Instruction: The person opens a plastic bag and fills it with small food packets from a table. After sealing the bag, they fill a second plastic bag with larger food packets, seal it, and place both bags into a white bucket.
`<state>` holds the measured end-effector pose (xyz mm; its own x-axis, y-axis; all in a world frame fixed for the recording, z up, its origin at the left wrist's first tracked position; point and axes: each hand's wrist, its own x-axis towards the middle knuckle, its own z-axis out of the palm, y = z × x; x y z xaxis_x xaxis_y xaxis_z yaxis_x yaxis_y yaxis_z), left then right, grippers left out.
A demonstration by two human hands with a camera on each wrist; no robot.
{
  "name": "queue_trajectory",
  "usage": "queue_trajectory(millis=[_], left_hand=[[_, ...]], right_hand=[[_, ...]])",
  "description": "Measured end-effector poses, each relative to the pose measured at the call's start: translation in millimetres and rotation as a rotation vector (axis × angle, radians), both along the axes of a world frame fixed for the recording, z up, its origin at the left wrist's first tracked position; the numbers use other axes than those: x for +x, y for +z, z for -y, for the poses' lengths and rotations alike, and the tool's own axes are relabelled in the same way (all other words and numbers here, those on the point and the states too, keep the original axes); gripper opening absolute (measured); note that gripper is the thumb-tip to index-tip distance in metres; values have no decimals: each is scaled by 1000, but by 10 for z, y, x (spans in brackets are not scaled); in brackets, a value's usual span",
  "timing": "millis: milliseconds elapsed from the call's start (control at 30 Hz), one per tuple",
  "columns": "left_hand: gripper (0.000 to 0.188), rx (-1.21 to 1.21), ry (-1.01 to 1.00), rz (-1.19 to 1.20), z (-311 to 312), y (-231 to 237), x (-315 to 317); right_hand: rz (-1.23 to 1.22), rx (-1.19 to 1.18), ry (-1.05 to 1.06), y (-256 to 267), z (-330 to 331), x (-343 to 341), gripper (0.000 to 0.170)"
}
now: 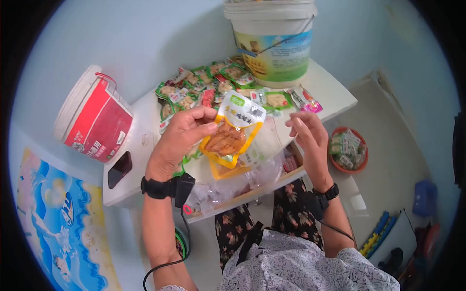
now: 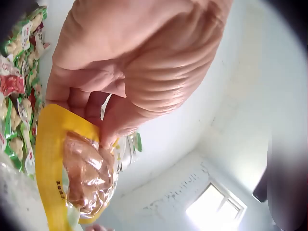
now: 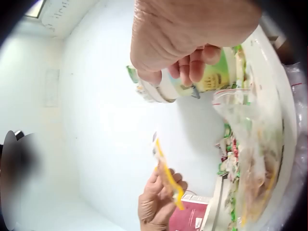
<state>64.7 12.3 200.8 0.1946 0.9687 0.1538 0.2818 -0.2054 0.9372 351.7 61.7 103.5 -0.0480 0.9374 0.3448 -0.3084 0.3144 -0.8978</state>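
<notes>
My left hand (image 1: 175,138) pinches a snack packet (image 1: 227,138) between thumb and fingers. It has a white printed top, a yellow border and a clear window with brown food behind it. Tilted, the packet hangs above the table's front edge. My right hand (image 1: 312,143) is to the right of it with loosely bent fingers and holds nothing. A clear zip bag (image 3: 243,110) with a yellow-edged packet inside lies on the table below the hands. Behind them is a pile of small green-edged snack packets (image 1: 194,82), with a pink packet (image 1: 306,99) at its right.
An open drawer (image 1: 233,200) holding clear plastic bags juts out before my lap. A large bucket (image 1: 276,48) stands at the back, a red-labelled bucket (image 1: 99,119) at the left. A phone (image 1: 120,169) lies near the table's left edge. An orange basket (image 1: 345,169) of packets is on the floor.
</notes>
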Motion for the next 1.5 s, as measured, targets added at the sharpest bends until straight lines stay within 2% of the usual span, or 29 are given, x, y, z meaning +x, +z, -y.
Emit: queue_trajectory(millis=[33,67,167,200,267,333,433,467,600,733,767,833,1067,1167,1267,1367,1500], left_hand=[[19,47,-21,-43,11,-6,106],[18,227,61,-193,66,-5,257],[19,781,318,-500,255,-9,673],[26,907,384,-541,309,-66,779],[29,1130,426,-721,392,-255,968],[32,1187,314,-757,480,-400,1170],[31,1222,227,-731,568,-680,1331],[29,1206,220,-731,594,-731,1354],[26,1147,243,-669,666,-918,1393],[28,991,392,-550,733,-1078,1255],[28,935,444,-537,736,-1106,1209],[29,829,552,-509,724,-1133,1147],[34,693,578,-611,430,-952,1280],[36,628,585,-569,274,-868,1355],[36,594,616,-636,135,-846,1390],[30,484,588,-686,54,-907,1379],[17,336,556,-539,8,-1060,1330]], right_hand=[[24,-9,11,73,46,-9,21],[68,11,9,103,90,4,26],[3,-72,-17,162,322,30,32],[-22,-139,110,135,368,100,42],[-186,-152,306,174,580,36,47],[-281,-147,478,108,717,24,52],[-442,-396,307,103,856,-52,44],[-388,-387,294,98,841,-27,36],[-332,-491,204,-77,784,24,32],[-206,-416,-188,-48,598,238,40],[-200,-371,-202,-165,471,352,41],[-154,-429,-292,-254,288,464,39],[-233,-332,-162,-335,13,330,30],[-236,-376,-23,-285,25,188,28],[-219,-430,62,-315,91,28,27],[-172,-450,97,-341,166,-13,28],[-140,-462,97,-376,225,12,27]])
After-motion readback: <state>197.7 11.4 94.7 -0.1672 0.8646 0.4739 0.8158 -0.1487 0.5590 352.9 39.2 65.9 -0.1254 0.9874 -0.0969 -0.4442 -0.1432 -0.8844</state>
